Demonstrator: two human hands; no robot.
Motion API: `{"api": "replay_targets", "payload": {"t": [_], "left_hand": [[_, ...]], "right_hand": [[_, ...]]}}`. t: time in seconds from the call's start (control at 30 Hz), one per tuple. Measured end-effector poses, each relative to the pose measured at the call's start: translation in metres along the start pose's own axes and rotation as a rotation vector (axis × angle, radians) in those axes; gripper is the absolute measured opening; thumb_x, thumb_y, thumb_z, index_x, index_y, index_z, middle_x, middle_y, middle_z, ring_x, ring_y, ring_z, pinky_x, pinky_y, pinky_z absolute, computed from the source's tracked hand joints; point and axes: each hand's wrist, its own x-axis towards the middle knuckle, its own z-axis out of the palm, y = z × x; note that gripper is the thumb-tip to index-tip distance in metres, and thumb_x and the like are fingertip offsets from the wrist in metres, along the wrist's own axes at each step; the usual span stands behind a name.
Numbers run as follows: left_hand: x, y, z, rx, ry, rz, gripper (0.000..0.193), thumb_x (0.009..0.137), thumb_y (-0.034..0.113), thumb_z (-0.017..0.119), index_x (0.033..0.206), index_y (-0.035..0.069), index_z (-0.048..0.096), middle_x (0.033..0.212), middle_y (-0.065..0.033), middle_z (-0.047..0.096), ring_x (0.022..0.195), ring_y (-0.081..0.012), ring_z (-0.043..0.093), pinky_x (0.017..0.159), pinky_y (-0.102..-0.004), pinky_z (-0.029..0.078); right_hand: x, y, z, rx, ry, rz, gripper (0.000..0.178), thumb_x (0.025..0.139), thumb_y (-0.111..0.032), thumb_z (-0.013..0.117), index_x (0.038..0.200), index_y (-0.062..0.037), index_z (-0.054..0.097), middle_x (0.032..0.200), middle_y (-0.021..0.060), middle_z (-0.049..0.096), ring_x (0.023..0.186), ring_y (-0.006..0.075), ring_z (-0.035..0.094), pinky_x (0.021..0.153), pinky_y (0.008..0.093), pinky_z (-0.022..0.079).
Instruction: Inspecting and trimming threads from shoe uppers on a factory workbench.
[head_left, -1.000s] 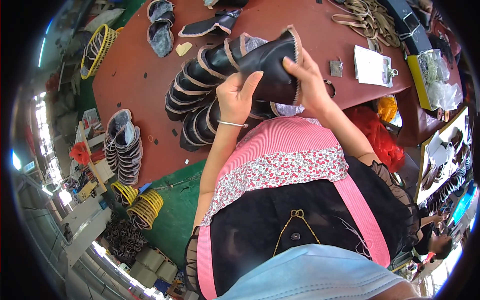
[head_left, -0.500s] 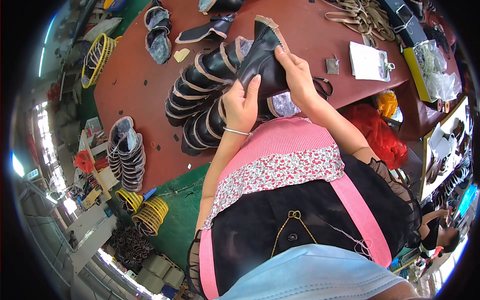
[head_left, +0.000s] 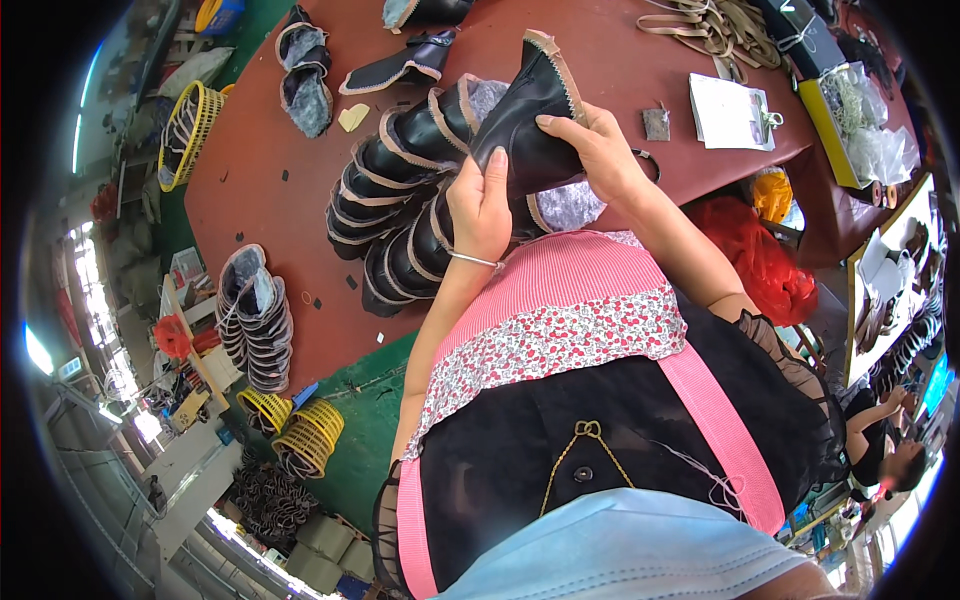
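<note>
The black boot upper (head_left: 530, 152) lies between left fingers (head_left: 494, 180) and right fingers (head_left: 566, 131), which grip it.

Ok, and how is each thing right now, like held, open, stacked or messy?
Left hand: gripping the black shoe upper
Right hand: gripping it too, thumb on top
Black shoe upper: held up, slanted
Uppers in front of the person: nested in curved rows
Uppers at the table's left: stacked together
Clipboard: lying flat, papers on it
Tan straps: heaped loosely
Yellow box: open, plastic bags inside
Red plastic: crumpled
</note>
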Motion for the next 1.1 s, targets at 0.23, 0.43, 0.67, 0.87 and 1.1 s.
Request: {"api": "replay_targets", "payload": {"t": [0.23,0.43,0.67,0.87,1.1], "left_hand": [[0.003,0.008,0.006,-0.105,-0.033,-0.046,0.025,0.103,0.016,0.059,0.115,-0.005,0.066,0.104,-0.0026,0.068,0.091,-0.0067,0.058,0.083,-0.0224,0.048],[0.003,0.004,0.005,-0.375,0.024,-0.203,0.028,0.095,0.013,0.071,0.118,-0.003,0.067,0.111,-0.0046,0.069,0.096,-0.0089,0.063,0.087,-0.0247,0.05],[0.016,0.012,0.0,0.44,0.345,0.488,0.051,0.08,0.018,0.085,0.12,0.0,0.059,0.115,-0.0142,0.063,0.104,-0.0289,0.06,0.092,-0.0381,0.047],[0.012,0.013,0.012,0.5,0.168,0.567,0.026,0.085,0.011,0.076,0.108,0.001,0.072,0.112,-0.0176,0.071,0.107,-0.0358,0.068,0.097,-0.043,0.051],[-0.001,0.01,0.007,-0.101,0.017,0.001,0.018,0.097,0.011,0.067,0.103,-0.005,0.073,0.095,-0.0064,0.074,0.089,-0.0087,0.065,0.082,-0.0241,0.051]], "right_hand": [[-0.004,-0.008,-0.005,-0.052,0.015,0.224,0.022,0.091,-0.01,0.069,0.107,0.005,0.069,0.098,0.0086,0.073,0.083,0.0129,0.07,0.079,0.0273,0.058],[-0.012,-0.009,-0.009,-0.288,-0.069,0.116,0.025,0.091,-0.017,0.068,0.105,0.0048,0.069,0.089,0.0067,0.07,0.073,0.0127,0.065,0.063,0.027,0.053],[-0.015,0.019,-0.014,-0.048,-0.084,0.212,0.046,0.103,-0.046,0.055,0.108,-0.0003,0.063,0.087,0.0048,0.066,0.072,0.0138,0.061,0.067,0.0281,0.051],[-0.027,0.034,0.007,0.129,-0.228,0.078,0.059,0.108,-0.053,0.032,0.132,-0.0039,0.053,0.127,0.0093,0.06,0.122,0.0192,0.056,0.106,0.0396,0.046],[-0.012,0.042,0.013,-0.21,0.054,0.039,0.045,0.093,-0.04,0.072,0.115,-0.0003,0.068,0.105,0.0061,0.07,0.096,0.0156,0.065,0.086,0.0342,0.056]]}}
